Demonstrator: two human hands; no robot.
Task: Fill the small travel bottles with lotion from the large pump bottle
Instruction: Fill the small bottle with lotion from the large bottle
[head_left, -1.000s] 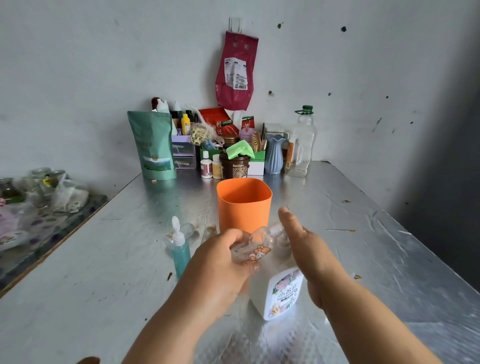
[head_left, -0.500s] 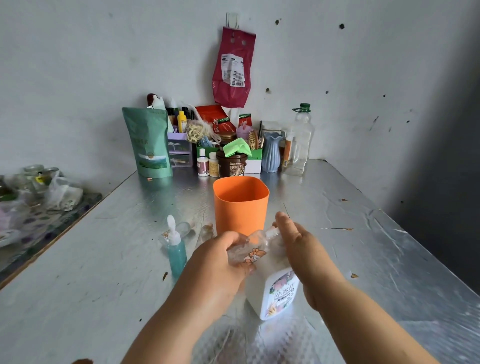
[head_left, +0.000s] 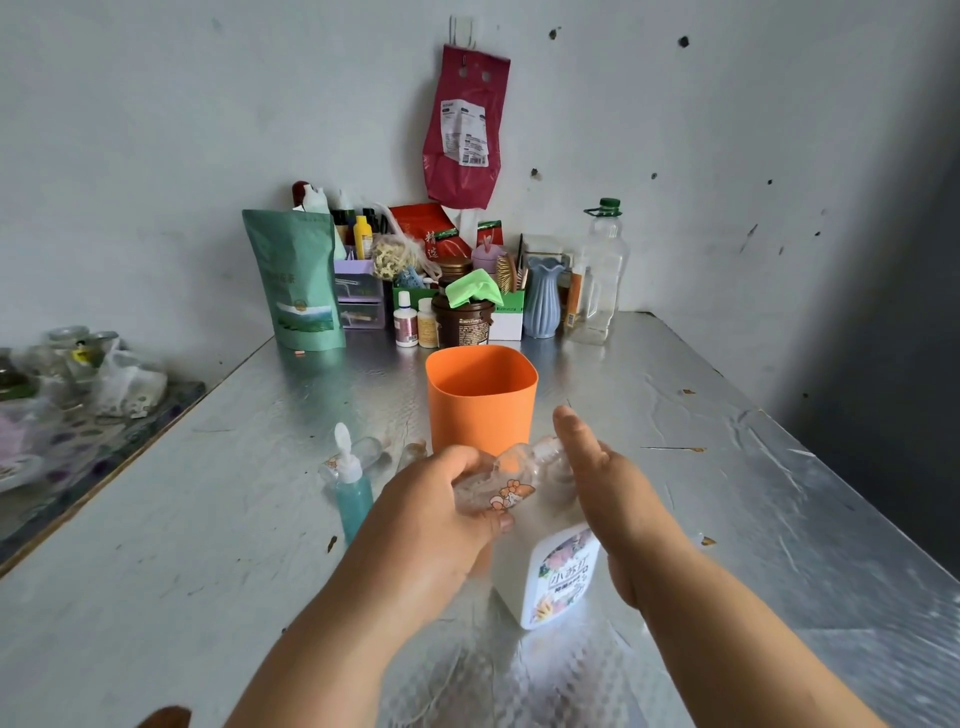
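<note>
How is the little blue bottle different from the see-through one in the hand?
The blue bottle stands upright on the table; the see-through bottle is tipped sideways in the left hand. The blue bottle looks teal with a white cap; the see-through bottle is clear with a cartoon sticker. Both are small.

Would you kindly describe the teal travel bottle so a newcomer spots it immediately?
Find the orange cup on the metal table. Left of it, nearer the camera, stands the teal bottle. Unlike the clear bottles lying behind it, it is upright, coloured, white-capped.
</note>
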